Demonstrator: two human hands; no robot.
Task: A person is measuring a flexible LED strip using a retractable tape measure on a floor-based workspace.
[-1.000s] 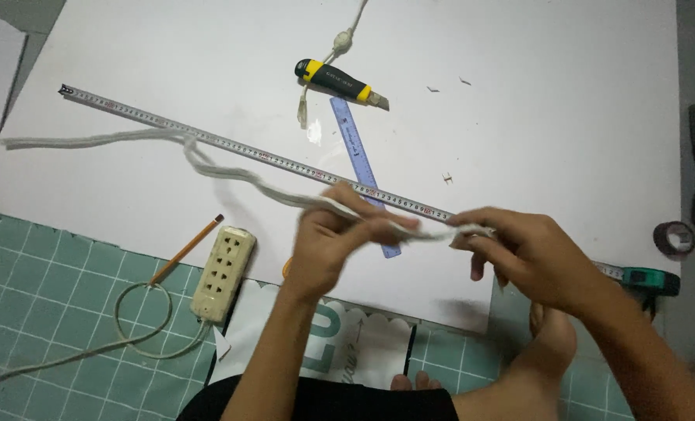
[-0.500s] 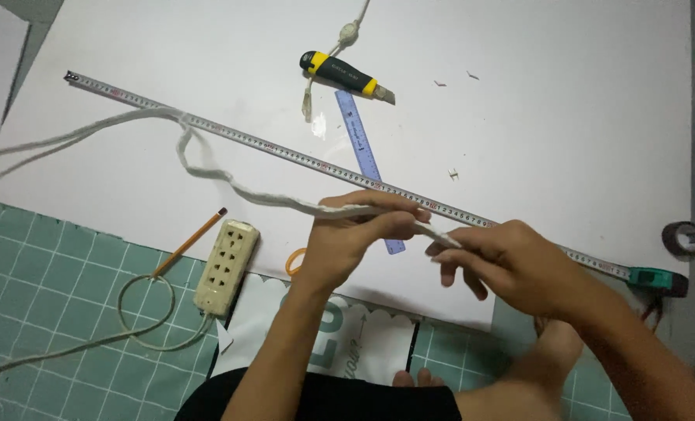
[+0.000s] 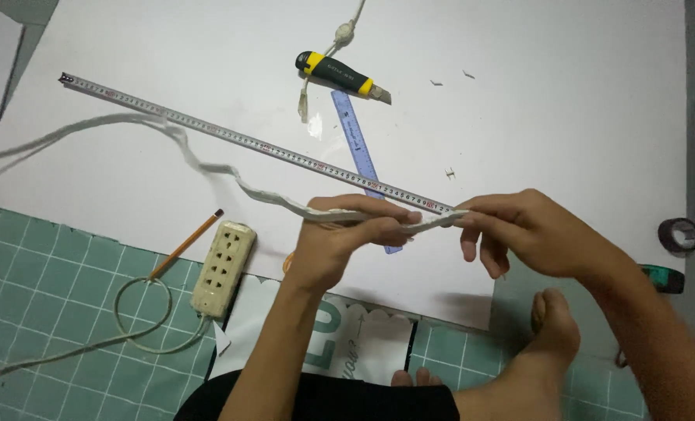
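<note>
Plainly, with the left hand (image 3: 340,234) and right hand (image 3: 519,230) both pinching the white cord (image 3: 231,179) trailing toward ten o'clock, a hard tug could drag the metal tape (image 3: 231,136) askew.

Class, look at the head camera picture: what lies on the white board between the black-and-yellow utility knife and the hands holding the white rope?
In the head view, a blue plastic ruler and a long metal tape measure crossing it.

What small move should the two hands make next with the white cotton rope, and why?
Probably lower the white cotton rope onto the long steel tape measure. Left hand and right hand pinch a stretched span above the tape, not lying against it.
</note>
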